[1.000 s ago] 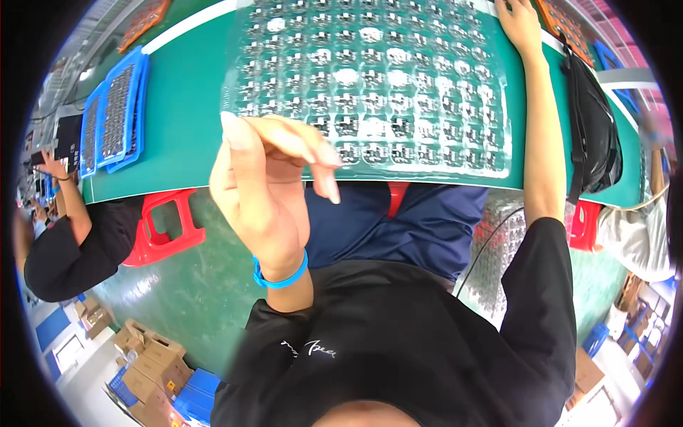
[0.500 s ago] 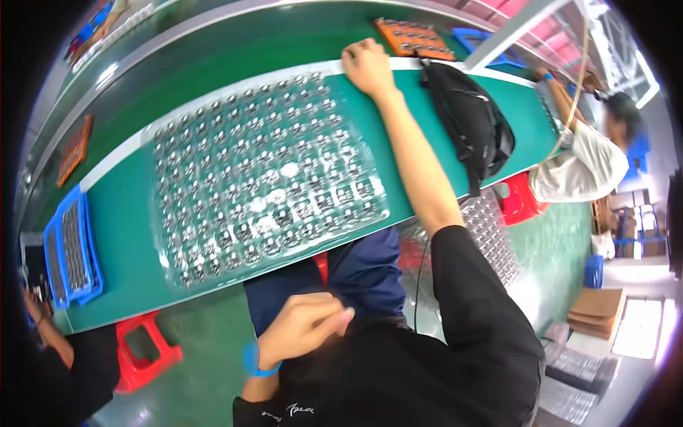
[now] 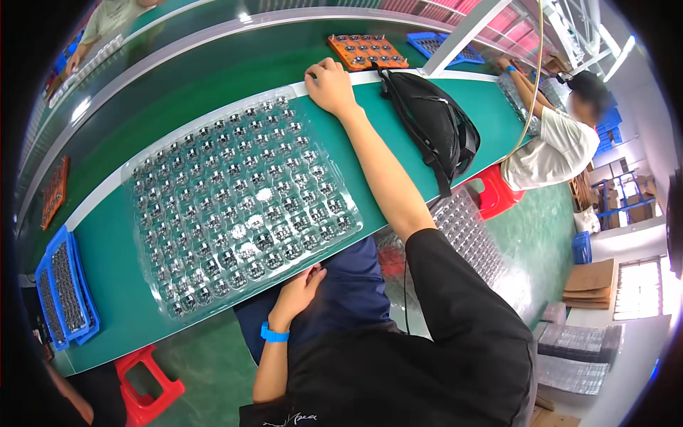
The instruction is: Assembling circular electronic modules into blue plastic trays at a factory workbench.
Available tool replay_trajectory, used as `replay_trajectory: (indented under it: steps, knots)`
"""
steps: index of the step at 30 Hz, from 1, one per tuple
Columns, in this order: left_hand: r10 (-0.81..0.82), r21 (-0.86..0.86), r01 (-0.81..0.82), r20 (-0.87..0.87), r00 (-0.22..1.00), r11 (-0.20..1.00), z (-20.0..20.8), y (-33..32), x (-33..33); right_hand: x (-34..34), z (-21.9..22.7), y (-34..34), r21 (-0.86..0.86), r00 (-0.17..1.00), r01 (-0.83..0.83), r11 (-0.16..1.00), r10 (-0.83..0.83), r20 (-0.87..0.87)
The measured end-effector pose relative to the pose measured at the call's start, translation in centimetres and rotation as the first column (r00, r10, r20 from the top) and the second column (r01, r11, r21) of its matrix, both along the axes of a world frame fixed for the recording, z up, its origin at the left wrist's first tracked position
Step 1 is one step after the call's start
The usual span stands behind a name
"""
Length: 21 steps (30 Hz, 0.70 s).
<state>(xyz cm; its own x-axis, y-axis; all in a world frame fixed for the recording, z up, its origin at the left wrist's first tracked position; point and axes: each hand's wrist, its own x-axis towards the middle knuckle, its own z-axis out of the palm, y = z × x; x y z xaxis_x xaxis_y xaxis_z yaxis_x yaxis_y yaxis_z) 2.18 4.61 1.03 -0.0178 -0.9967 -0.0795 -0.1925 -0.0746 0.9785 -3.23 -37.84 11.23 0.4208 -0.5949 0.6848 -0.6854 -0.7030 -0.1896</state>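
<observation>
A large clear plastic tray [image 3: 235, 206] lies on the green table, its pockets holding rows of small shiny metal-and-black parts. My right hand [image 3: 331, 87] rests on the white strip along the table's far side, just beyond the tray's far right corner. Its fingers are slightly spread and hold nothing that I can see. Low at the front edge is my left hand [image 3: 297, 292], wearing a blue wristband. Its thumb stands apart from the stretched fingers, whose tips meet the table edge near the tray and are partly hidden.
A black bag [image 3: 434, 121] lies right of my right arm. Beyond the strip are an orange tray of parts [image 3: 368, 51] and a blue tray [image 3: 445, 47]. Stacked blue trays [image 3: 67, 292] stand at the left end. A co-worker [image 3: 551, 142] sits at right; red stools [image 3: 149, 384] flank the table.
My left hand has moved from above my lap up to the table's front edge, its fingers straightening. My right hand stays on the far strip. The whole view has shifted, sliding things leftward.
</observation>
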Motion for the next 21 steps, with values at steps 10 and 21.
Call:
replay_trajectory:
  steps: [10, 21]
  knots:
    - [-0.027, -0.003, 0.027, 0.149, 0.988, 1.0, 0.7, -0.5, 0.8, 0.5, 0.9, 1.3, -0.03, 0.999, 0.028, 0.999, -0.027, 0.024]
    - [-0.06, 0.155, 0.046, 0.089, 0.994, 0.987, 0.2, 0.6, 0.7, -4.3, 0.6, 8.0, 0.248, 0.969, -0.065, 0.967, 0.001, 0.248]
